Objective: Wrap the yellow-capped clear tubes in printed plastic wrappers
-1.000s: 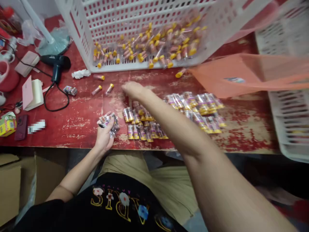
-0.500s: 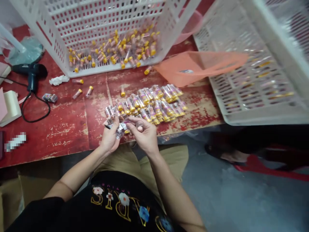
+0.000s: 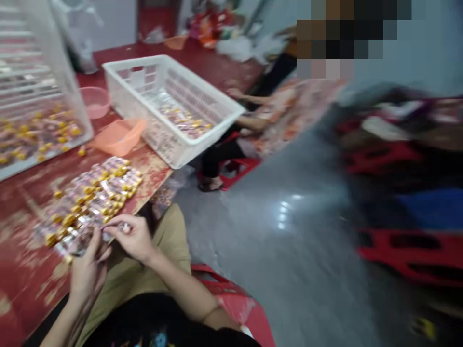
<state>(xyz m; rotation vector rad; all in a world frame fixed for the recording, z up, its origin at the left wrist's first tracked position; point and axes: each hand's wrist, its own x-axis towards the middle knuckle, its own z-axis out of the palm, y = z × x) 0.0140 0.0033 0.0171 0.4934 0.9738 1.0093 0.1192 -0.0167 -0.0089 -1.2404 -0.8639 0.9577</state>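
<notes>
Both hands meet at the front edge of the red table, beside rows of small clear tubes with yellow caps. My left hand has its fingers closed on a shiny wrapper, blurred by motion. Just to its right, my right hand is pinched, its fingertips close to the left ones. A small clear tube with a pale end shows in the curl of my right hand. What its fingertips pinch is too blurred to make out.
A white basket of yellow-capped tubes stands at the left. An orange bag and pink bowl lie between it and another white basket. Beyond sits a person in a patterned top; red stools stand at the right.
The view has swung to the right, bringing the seated person and floor into sight. My hands stay together by the tubes, with the wrapper still in the left and the small tube in the right.
</notes>
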